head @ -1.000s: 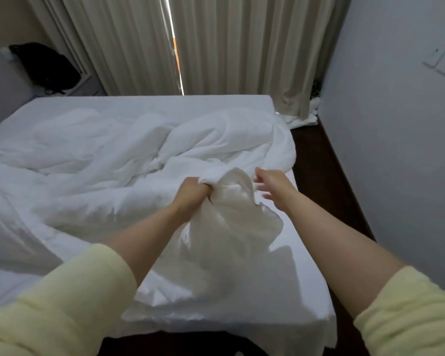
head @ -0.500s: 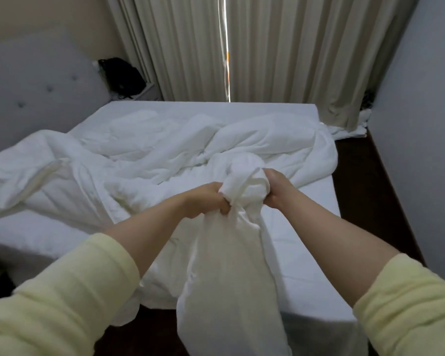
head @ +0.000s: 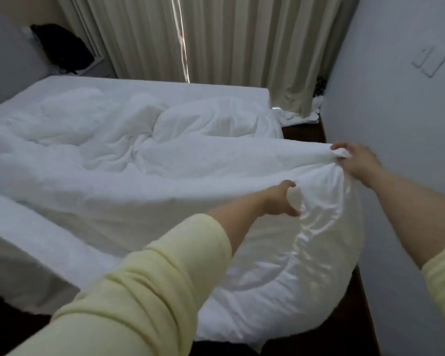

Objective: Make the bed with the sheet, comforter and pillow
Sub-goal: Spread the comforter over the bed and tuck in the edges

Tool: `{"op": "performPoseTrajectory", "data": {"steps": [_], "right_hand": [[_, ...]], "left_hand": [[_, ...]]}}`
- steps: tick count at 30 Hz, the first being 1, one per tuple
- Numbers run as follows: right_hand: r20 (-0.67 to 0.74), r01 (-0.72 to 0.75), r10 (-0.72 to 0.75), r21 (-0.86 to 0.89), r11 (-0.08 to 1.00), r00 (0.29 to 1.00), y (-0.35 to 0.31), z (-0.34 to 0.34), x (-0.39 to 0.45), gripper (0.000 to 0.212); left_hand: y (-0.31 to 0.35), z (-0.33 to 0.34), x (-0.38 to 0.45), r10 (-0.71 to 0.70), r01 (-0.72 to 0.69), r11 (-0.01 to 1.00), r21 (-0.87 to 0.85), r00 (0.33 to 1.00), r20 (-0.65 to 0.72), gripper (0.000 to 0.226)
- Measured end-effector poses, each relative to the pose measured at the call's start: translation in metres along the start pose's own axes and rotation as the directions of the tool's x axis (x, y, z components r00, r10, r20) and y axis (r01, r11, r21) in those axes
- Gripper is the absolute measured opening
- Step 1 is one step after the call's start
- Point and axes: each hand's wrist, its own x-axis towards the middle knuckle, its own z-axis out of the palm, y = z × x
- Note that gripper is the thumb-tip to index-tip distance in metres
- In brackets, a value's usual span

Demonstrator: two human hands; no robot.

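Head view: the white comforter [head: 144,181] lay rumpled across the bed [head: 165,86], filling the centre and left of the frame, with one corner drawn off toward the right edge and billowing down at lower centre. The right hand [head: 355,160], at centre right, pinched that corner in curled fingers, while the left hand [head: 280,201], just below and left of it, was open, fingers spread against the fabric. Closed curtains [head: 229,42] hung along the top.
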Motion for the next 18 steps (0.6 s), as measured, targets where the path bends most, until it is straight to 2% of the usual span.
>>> {"op": "performPoseTrajectory", "data": {"steps": [2,4,7,9,12,14,18], "right_hand": [[0.223,-0.053,0.06,-0.035,0.998,0.973,0.016,0.014,0.005,0.051],[0.358,-0.105,0.13,-0.089,0.991,0.925,0.03,0.039,-0.003,0.058],[0.512,-0.052,0.154,-0.209,0.977,0.845,0.026,0.087,-0.022,0.06],[0.565,-0.009,0.166,-0.27,0.963,0.808,0.008,0.113,-0.032,0.057],[0.611,0.09,0.1,-0.273,0.958,0.785,-0.049,0.161,-0.04,0.051],[0.668,0.138,0.045,-0.219,0.966,0.742,-0.109,0.204,-0.054,0.046],[0.768,0.299,-0.117,-0.1,0.949,0.63,-0.245,0.294,-0.104,0.037]], "left_hand": [[-0.03,-0.015,-0.009,-0.072,0.076,0.989,0.131,0.997,-0.037,0.058],[-0.078,-0.032,-0.029,-0.203,0.221,0.958,0.185,0.973,-0.111,0.048],[-0.16,-0.057,-0.075,-0.398,0.408,0.913,-0.002,0.89,-0.223,0.035],[-0.203,-0.066,-0.106,-0.494,0.485,0.868,-0.103,0.831,-0.256,0.029],[-0.251,-0.077,-0.16,-0.597,0.556,0.801,-0.225,0.771,-0.22,0.026],[-0.281,-0.09,-0.197,-0.634,0.553,0.766,-0.328,0.737,-0.235,0.023],[-0.334,-0.13,-0.266,-0.655,0.461,0.744,-0.484,0.648,-0.389,0.026]]}}
